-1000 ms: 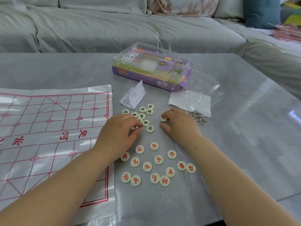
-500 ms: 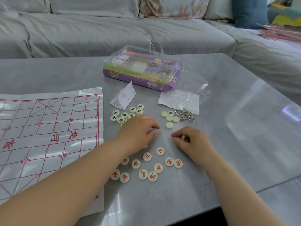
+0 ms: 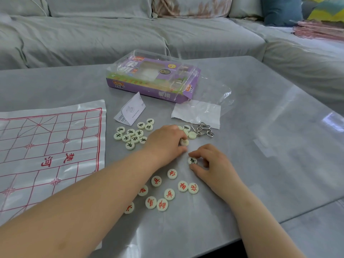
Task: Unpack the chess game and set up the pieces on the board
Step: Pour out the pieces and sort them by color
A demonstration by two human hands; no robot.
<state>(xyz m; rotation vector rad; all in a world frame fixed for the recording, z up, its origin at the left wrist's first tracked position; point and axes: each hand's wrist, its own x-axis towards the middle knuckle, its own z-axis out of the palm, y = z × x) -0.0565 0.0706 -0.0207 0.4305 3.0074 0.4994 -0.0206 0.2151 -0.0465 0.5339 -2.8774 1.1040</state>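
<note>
The plastic board sheet (image 3: 50, 146) with red lines lies flat at the table's left, bare of pieces. Several black-lettered discs (image 3: 131, 134) are grouped beside it, and several red-lettered discs (image 3: 163, 190) lie nearer me. A few face-down discs (image 3: 191, 135) sit next to the metal rings. My left hand (image 3: 164, 143) reaches across the middle and pinches a face-down cream disc (image 3: 184, 142) at its fingertips. Just right of it, my right hand (image 3: 212, 164) pinches a black-lettered disc (image 3: 192, 161) between thumb and fingers.
The purple game box (image 3: 154, 79) in clear wrap lies behind the pieces. A folded leaflet (image 3: 131, 110), an empty clear bag (image 3: 201, 110) and metal ring puzzles (image 3: 202, 129) sit near it. A grey sofa runs behind the table; the table's near edge is at lower right.
My left hand moved right to the face-down discs and took hold of one. My right hand picked a black-lettered disc and turned it face up.
</note>
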